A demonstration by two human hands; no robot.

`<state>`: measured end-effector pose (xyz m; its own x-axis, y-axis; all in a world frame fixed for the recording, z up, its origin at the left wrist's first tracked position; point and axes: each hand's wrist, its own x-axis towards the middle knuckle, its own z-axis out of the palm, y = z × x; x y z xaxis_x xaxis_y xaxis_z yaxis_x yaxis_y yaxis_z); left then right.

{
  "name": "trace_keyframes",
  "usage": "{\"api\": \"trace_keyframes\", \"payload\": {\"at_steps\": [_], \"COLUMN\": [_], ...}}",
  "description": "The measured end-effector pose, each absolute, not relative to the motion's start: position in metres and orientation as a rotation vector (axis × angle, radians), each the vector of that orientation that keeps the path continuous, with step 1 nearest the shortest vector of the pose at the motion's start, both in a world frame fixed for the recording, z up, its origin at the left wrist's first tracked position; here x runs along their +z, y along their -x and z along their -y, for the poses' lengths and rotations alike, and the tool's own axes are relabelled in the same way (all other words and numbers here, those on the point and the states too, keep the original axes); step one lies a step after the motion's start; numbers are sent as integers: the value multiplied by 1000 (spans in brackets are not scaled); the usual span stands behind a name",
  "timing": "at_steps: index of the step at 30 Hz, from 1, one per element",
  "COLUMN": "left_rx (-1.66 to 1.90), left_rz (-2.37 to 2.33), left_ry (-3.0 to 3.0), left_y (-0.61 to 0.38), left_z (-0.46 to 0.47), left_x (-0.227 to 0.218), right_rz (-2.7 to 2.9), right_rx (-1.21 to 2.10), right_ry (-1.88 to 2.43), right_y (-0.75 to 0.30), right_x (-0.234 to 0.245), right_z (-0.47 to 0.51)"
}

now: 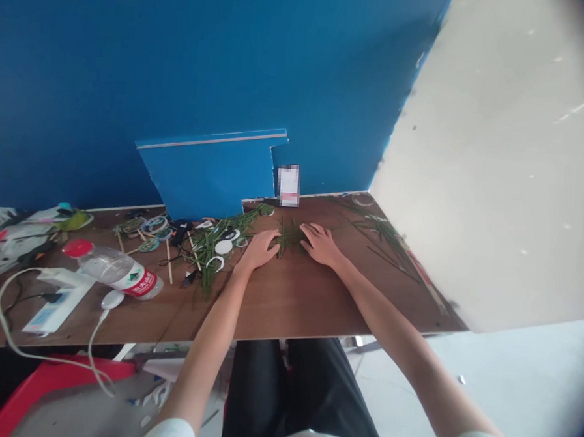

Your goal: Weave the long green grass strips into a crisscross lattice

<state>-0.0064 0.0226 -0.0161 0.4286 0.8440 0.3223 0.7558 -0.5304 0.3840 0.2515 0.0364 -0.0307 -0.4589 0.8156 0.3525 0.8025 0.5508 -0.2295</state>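
Both of my arms reach forward over a brown wooden table [287, 303]. My left hand [261, 248] and my right hand [320, 243] lie palm down, fingers stretched out, on either side of a small bundle of green grass blades [288, 236]. The fingertips of both hands touch the bundle. More green blades [212, 247] lie in a heap to the left of my left hand, mixed with white and coloured paper rings [223, 247] and thin wooden sticks [169, 261].
A plastic water bottle [115, 271] with a red cap lies on its side at the left, beside a white power strip [55, 301] and cable. Loose grass [382, 233] lies at the table's right. A blue board [211, 172] leans on the blue wall. A red bin [53, 379] stands below.
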Motion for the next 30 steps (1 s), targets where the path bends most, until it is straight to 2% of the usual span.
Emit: {"api": "trace_keyframes", "payload": {"at_steps": [30], "left_rx": [480], "left_rz": [-1529], "left_ry": [-2606], "left_y": [-2], "left_z": [-19], "left_x": [-8], "right_rz": [2407], "right_rx": [110], "right_ry": [1295], "right_y": [-251], "right_x": [-27], "right_z": [-39]}}
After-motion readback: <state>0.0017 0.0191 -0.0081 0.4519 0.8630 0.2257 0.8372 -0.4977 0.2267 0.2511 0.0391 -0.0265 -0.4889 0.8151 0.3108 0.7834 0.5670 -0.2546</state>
